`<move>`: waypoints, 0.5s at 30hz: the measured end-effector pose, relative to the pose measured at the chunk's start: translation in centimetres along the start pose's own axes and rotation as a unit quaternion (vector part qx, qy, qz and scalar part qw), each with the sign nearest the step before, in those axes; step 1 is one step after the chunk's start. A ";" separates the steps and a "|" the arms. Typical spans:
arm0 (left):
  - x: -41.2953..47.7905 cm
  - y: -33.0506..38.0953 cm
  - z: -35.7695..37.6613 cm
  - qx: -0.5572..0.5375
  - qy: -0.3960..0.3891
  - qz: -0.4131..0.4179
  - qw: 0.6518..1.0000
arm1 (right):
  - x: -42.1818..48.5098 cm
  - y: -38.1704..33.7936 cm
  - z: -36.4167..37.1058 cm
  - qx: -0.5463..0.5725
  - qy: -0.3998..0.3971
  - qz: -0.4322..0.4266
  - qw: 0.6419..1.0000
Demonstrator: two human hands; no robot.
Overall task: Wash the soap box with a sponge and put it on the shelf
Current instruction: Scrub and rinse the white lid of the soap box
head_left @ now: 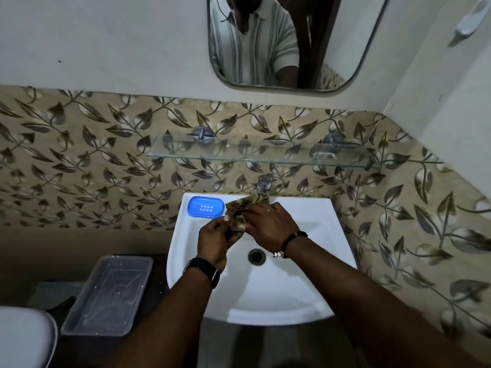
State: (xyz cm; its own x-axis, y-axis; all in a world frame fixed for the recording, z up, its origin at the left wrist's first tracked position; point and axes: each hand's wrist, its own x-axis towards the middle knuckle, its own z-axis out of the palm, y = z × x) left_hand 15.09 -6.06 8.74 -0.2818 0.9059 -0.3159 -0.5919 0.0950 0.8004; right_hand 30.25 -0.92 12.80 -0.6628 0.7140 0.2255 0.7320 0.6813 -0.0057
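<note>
A blue soap box with small drain holes lies on the back left rim of the white sink. Just right of it, both hands hold a worn brownish-green sponge over the basin, under the tap. My left hand grips the sponge's lower end. My right hand grips its upper right part and hides some of it. Neither hand touches the soap box. A glass shelf is fixed to the tiled wall above the tap.
A mirror hangs above the shelf and reflects a person's striped shirt. A clear plastic tub stands left of the sink, with a white toilet lid at the bottom left. The sink drain is open. A white wall fitting is top right.
</note>
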 end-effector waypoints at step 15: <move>-0.7 0.8 0.1 -0.017 -0.023 -0.047 0.998 | -1.1 -2.4 0.9 0.058 0.015 0.004 0.998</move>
State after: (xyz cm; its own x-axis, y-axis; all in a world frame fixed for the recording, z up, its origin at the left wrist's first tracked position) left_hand 14.93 -6.57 9.63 -0.1893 0.9116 -0.3649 -0.6396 0.1675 0.7502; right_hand 29.12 -3.20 11.63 -0.6501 0.7162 0.2538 0.7135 0.6902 -0.1201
